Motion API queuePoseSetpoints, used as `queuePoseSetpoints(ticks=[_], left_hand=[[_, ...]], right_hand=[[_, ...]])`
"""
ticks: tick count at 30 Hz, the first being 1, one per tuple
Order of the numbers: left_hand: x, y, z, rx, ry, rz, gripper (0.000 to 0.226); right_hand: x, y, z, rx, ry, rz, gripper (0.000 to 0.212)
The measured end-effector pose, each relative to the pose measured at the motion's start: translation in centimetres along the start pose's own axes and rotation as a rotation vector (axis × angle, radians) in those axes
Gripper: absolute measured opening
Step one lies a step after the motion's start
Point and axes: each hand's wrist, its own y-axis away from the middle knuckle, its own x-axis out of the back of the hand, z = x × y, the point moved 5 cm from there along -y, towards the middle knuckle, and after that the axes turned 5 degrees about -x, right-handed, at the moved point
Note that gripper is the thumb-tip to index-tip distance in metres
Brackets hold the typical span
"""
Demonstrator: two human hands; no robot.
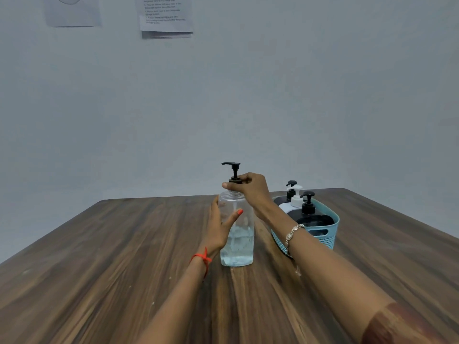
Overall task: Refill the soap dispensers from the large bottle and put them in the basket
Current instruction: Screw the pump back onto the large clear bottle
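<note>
On table (104, 269): left hand (219, 225) fingers wrapped round large bottle (237, 234); right hand (248, 188) fingers clamped on pump collar (234, 180).

You get soft, even, rather dim light with a cool grey cast; no lamp shows, and nothing tells you where the light comes from. The wall (248, 95) behind your fingers (224, 186) is flat and shadowless. The table (99, 269) carries only faint shadow just below the bottle (237, 232), which your fingers grip at the neck. The bottle shows pale highlights, no hard glare. Sharpness is moderate near your fingers; the papers (165, 16) high above them are too blurred to read. Wide-angle distortion splays the table edges outward, and your right forearm (347, 281) swells and softens toward the lower corner.
</note>
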Motion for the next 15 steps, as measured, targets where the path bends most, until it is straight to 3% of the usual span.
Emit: queuePoseSetpoints(ticks=[4, 9, 15], left_hand=[[0.0, 0.1, -0.1, -0.006, 0.012, 0.013, 0.058], [0.0, -0.1, -0.5, 0.021, 0.038, 0.030, 0.059], [0.0, 0.1, -0.5, 0.048, 0.081, -0.002, 0.071]], right_hand=[[-0.3, 0.1, 0.1, 0.005, 0.020, 0.046, 0.030], [0.4, -0.4, 0.4, -0.068, -0.128, -0.110, 0.008], [0.3, 0.0, 0.1, -0.030, -0.082, 0.011, 0.021]])
